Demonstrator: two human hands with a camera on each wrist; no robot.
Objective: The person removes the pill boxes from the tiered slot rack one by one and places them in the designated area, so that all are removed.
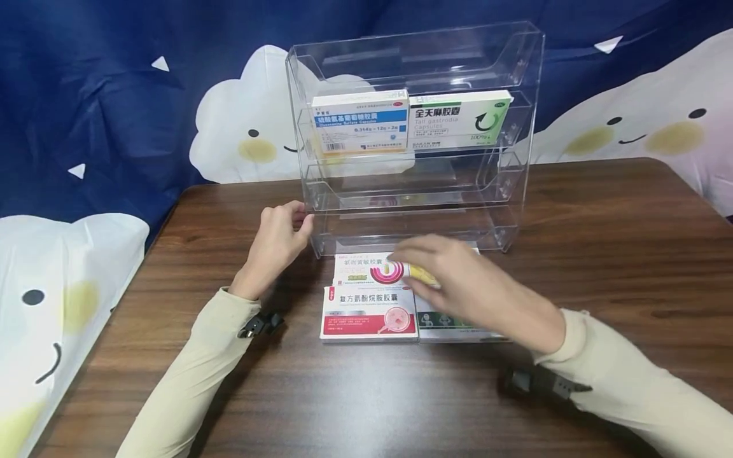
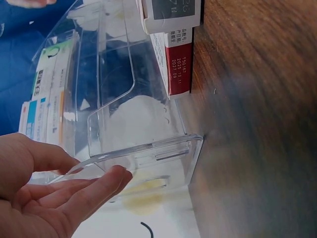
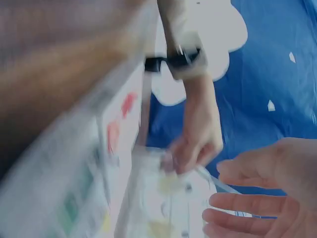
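Observation:
My left hand (image 1: 278, 238) is at the left side of a clear plastic display rack (image 1: 321, 219). In the left wrist view, its thumb and fingers (image 2: 101, 191) pinch the rack's side panel (image 2: 148, 148) from both faces. Blurred by motion, my right hand (image 1: 458, 273) hovers over medicine boxes in front of the rack, holding nothing, its fingers (image 3: 247, 201) extended and spread. Beneath it lie a red-and-white box (image 1: 369, 315), a box with a pink ring design (image 1: 363, 267), and a partly hidden box with green pictures (image 1: 452, 321).
On a middle tier of the rack stand a blue-and-white medicine box (image 1: 361, 124) and a green-and-white one (image 1: 458, 121), side by side. All this is on a dark wooden table (image 1: 366, 394). Behind hangs a blue curtain (image 1: 114, 108) with cloud faces.

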